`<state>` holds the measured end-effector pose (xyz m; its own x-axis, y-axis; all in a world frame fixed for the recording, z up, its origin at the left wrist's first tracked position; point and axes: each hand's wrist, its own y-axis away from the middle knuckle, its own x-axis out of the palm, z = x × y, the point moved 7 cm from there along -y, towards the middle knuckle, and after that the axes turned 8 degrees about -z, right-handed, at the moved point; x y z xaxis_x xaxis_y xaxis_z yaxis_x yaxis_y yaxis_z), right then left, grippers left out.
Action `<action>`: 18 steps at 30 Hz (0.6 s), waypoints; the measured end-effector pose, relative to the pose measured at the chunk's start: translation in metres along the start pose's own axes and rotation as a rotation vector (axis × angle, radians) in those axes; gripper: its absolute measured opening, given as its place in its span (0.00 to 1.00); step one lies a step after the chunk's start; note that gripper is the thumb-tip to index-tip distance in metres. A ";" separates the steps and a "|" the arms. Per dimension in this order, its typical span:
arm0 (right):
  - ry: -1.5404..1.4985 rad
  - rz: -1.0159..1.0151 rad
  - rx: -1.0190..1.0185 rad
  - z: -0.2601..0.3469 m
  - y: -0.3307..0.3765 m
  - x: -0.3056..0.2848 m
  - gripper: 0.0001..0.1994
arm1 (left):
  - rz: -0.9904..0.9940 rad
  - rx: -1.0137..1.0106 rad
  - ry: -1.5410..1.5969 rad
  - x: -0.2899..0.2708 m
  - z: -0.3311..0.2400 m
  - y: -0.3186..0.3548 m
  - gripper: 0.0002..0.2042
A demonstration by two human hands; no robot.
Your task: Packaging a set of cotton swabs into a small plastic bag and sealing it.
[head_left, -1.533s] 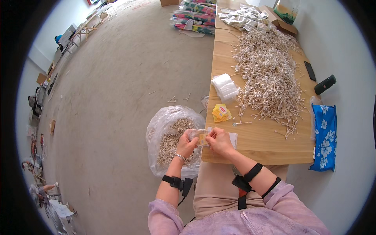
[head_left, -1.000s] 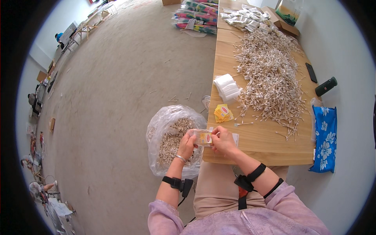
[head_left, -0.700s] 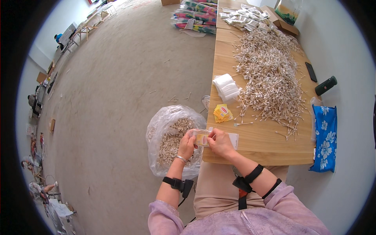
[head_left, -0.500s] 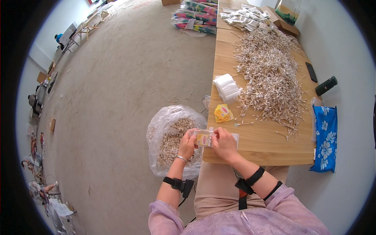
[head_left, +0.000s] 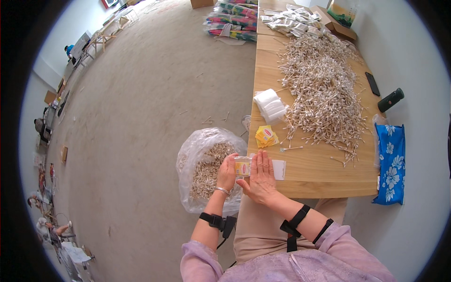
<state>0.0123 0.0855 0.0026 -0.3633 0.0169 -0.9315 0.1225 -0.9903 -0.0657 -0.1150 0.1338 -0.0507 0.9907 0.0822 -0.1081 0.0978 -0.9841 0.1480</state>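
At the table's near left corner, a clear packet of cotton swabs (head_left: 242, 167) with a yellow label lies across my two hands. My left hand (head_left: 226, 175) is closed around its left end, over the edge of the swab bag. Flat on the packet's right part rests my right hand (head_left: 262, 181), its fingers stretched out and hiding that part. A white flat piece (head_left: 279, 170) sticks out beyond the right hand; whether it belongs to the packet, I cannot tell. Yellow cards (head_left: 266, 136) and a stack of clear bags (head_left: 271, 106) lie just beyond.
A large heap of cotton swabs (head_left: 324, 89) covers the wooden table (head_left: 319, 181), with filled packets (head_left: 293, 21) behind. Below left stands a plastic bag of swabs (head_left: 185, 188). Along the wall are a phone (head_left: 372, 84), a dark green cylinder (head_left: 391, 100) and a blue flowered pack (head_left: 391, 164).
My right hand has gone from pinching the packet's right end to lying flat over it, fingers straightened. The left hand keeps its hold. More of the white flat piece now shows.
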 end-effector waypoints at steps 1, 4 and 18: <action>0.000 -0.008 -0.003 0.001 0.000 0.000 0.51 | 0.020 0.006 0.018 0.001 0.000 0.000 0.22; 0.004 -0.016 -0.006 0.001 0.000 0.000 0.50 | 0.017 0.032 0.016 0.004 -0.003 0.001 0.20; 0.212 -0.495 0.074 -0.114 -0.092 -0.080 0.31 | -0.101 0.077 -0.187 0.004 -0.005 -0.004 0.17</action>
<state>0.1358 0.1907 0.0422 -0.1655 0.5039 -0.8477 -0.0839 -0.8637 -0.4970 -0.1114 0.1389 -0.0465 0.9409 0.1574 -0.2998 0.1810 -0.9821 0.0523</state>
